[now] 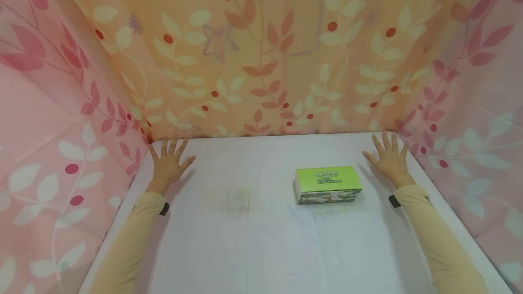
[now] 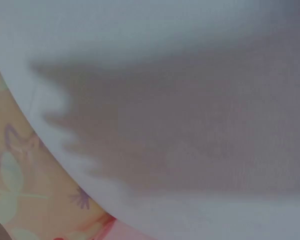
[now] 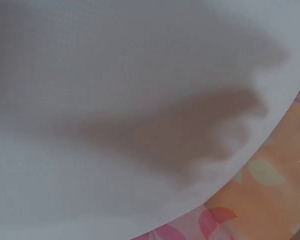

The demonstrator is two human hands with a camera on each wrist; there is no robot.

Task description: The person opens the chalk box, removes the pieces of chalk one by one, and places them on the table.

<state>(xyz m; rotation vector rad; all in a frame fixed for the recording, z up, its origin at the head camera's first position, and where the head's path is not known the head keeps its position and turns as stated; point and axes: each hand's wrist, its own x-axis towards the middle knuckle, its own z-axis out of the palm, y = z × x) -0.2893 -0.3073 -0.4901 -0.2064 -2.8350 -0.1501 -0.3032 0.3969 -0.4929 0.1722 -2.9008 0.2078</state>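
Note:
A box [image 1: 328,180] with a bright green top and camouflage-patterned sides lies on the white table [image 1: 245,248], right of the middle. My left hand [image 1: 167,167], fingers spread and straight, is over the far left corner of the table and holds nothing. Over the far right corner my right hand [image 1: 390,160] is spread the same way, also holding nothing; the box is to its left, apart from it. Both wrist views show mainly the hands' shadows on the white surface. Whether the palms touch the table cannot be told.
An orange curtain [image 1: 261,58] with leaf patterns hangs along the table's far edge. Pink leafy curtains flank the left side [image 1: 53,149] and the right side [image 1: 482,117]. A faint yellowish stain [image 1: 226,198] marks the table left of the box.

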